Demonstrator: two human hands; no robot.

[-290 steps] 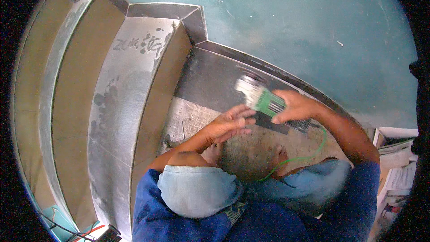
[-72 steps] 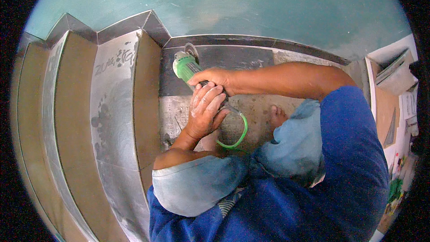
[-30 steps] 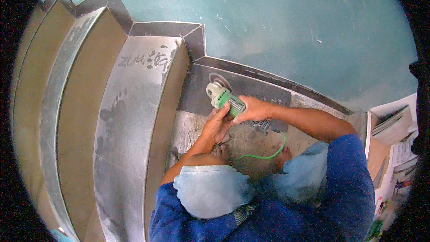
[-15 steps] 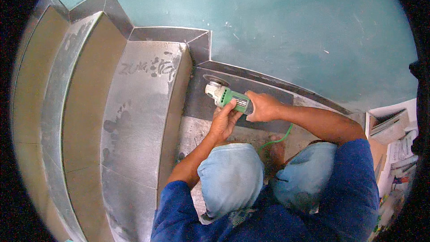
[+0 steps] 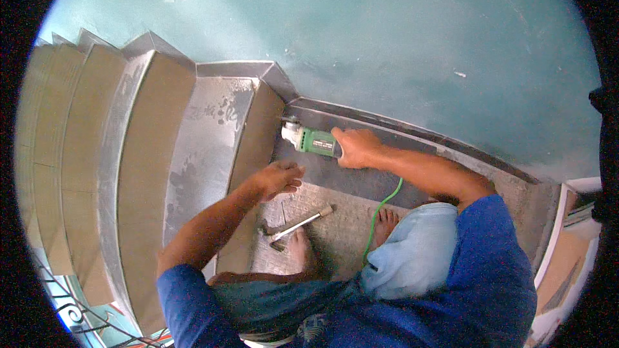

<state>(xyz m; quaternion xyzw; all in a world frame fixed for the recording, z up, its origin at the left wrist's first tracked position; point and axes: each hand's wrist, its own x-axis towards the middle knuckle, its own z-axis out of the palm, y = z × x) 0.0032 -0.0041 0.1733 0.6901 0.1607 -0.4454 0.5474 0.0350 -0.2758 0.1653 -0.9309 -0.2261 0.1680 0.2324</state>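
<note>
A green and white angle grinder (image 5: pixel 316 142) rests low over the dark grey tile (image 5: pixel 361 177), its disc end near the corner of the step and the wall skirting. My right hand (image 5: pixel 356 147) is wrapped round its rear body. Away from the tool, my left hand (image 5: pixel 281 179) hovers beside the step's riser, fingers loosely bent and apart with nothing seen in them. A green cord (image 5: pixel 385 203) curves down from near the tile's edge past my knee. On the rough floor by my foot lies a hammer (image 5: pixel 303 224) with a pale handle.
Tiled stairs (image 5: pixel 209 109) with tan risers and grey treads climb to the left. A teal wall (image 5: pixel 419 32), edged by dark skirting (image 5: pixel 412 127), runs along the far side. At the right is a white-edged opening (image 5: pixel 560 219); a black curled railing (image 5: pixel 71 309) shows lower left.
My left hand has come off the grinder and moved left and toward me. The right hand still holds the grinder. My left knee has shifted, uncovering the hammer, and the view shows more stairs.
</note>
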